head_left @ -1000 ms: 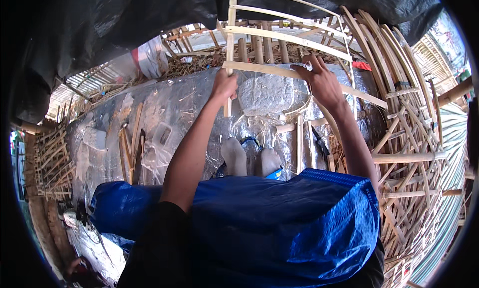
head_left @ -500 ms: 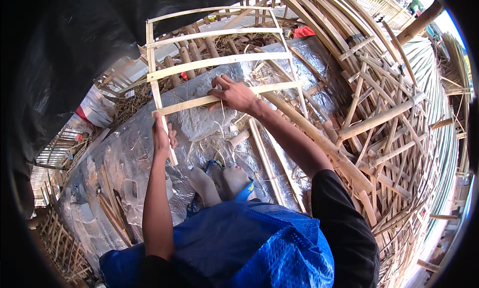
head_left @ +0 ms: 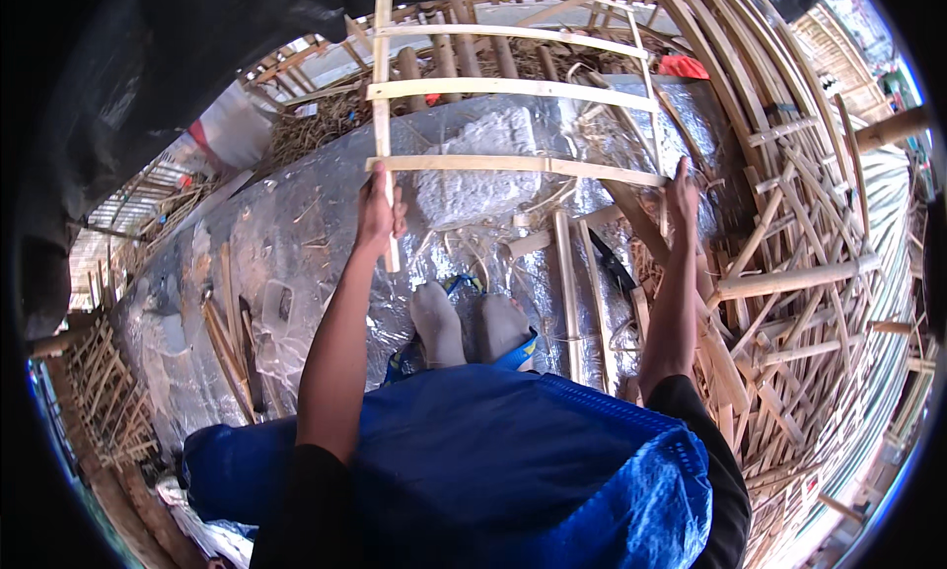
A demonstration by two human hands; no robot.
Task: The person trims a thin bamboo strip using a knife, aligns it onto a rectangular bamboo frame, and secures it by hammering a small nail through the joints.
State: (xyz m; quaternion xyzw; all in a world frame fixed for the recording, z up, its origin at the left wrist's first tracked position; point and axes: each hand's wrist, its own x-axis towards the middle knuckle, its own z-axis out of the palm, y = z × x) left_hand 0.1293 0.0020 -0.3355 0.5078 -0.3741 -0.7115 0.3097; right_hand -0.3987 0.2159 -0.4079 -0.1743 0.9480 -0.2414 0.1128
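Observation:
A ladder-like frame of pale bamboo slats (head_left: 513, 88) stretches out in front of me, two long side strips joined by several crosspieces. My left hand (head_left: 380, 214) grips its near left corner, fingers wrapped round the side strip just under the nearest crosspiece (head_left: 493, 163). At the other end of that crosspiece, my right hand (head_left: 681, 199) is closed on the near right corner, thumb up along the joint. Below the frame lies a rough pale grey block (head_left: 478, 189) on shiny plastic sheeting.
Bamboo pieces and woven frames (head_left: 789, 283) are heaped at my right. Loose slats (head_left: 567, 293) lie near my feet (head_left: 439, 322). A blue sheet (head_left: 444, 451) covers my lap. Black plastic (head_left: 197, 66) hangs at upper left; short bamboo lengths (head_left: 444, 51) lie beyond the block.
My right hand has gone from the middle of the nearest crosspiece to its right end. The left hand keeps its corner. In the picture, the frame sits farther right and higher.

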